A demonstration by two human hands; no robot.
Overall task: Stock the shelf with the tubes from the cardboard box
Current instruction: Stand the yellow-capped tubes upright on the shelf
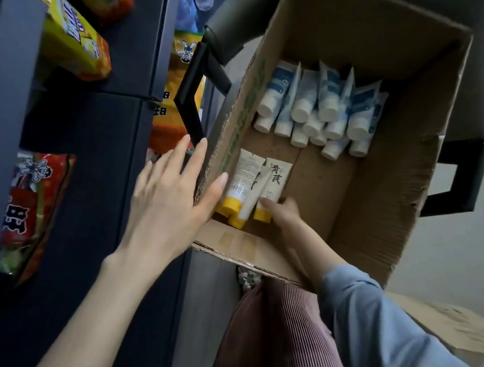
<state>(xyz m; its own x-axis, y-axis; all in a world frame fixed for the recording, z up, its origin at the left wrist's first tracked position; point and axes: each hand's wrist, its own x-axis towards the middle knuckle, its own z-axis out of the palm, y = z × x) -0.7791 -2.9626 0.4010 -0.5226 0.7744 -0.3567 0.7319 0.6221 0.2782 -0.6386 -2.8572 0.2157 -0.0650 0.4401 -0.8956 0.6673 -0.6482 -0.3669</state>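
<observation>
An open cardboard box (386,186) stands on a black chair to the right of a dark shelf unit (109,136). At its far end lie several white and blue tubes (320,107). In the near left corner are three cream tubes with yellow caps (247,181). My right hand (285,216) reaches into the box, and its fingers curl round the cap end of the rightmost cream tube (272,187). My left hand (173,190) is spread flat with straight fingers against the outer left wall of the box.
Yellow, orange and red snack bags (33,209) fill the shelf compartments on the left. The black chair armrests (194,92) flank the box. A second flattened cardboard piece (454,328) lies at the lower right. My legs in ribbed reddish trousers (275,346) are below the box.
</observation>
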